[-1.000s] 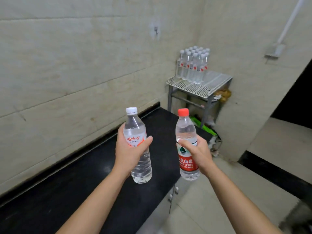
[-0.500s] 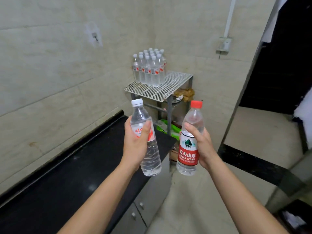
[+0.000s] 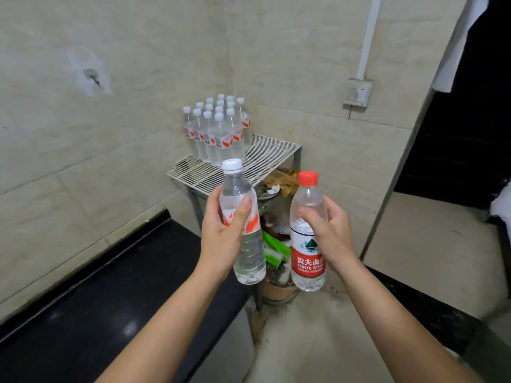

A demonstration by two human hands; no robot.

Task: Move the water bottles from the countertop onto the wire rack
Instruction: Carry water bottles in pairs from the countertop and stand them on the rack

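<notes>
My left hand [image 3: 221, 236] grips a clear white-capped bottle [image 3: 250, 255] around its red-and-white label, held upright in the air. My right hand [image 3: 330, 233] holds a red-capped bottle [image 3: 307, 261] with a red and white label, also upright. Both bottles hang in front of the white wire rack [image 3: 265, 158], which stands in the corner ahead. Several white-capped bottles [image 3: 215, 131] stand packed together at the rack's back left. The black countertop [image 3: 96, 308] runs along the wall at lower left, below my left arm.
Under the rack lie brown scraps [image 3: 284, 181], green packaging [image 3: 272, 250] and a brown pot [image 3: 278, 291] on the floor. A wall socket [image 3: 358, 92] sits on the right wall. A dark doorway [image 3: 464, 120] opens at right. The rack's front and right part is bare wire.
The view has come closer to the rack and turned slightly right. Both hands carry their bottles forward, past the end of the countertop, still held the same way.
</notes>
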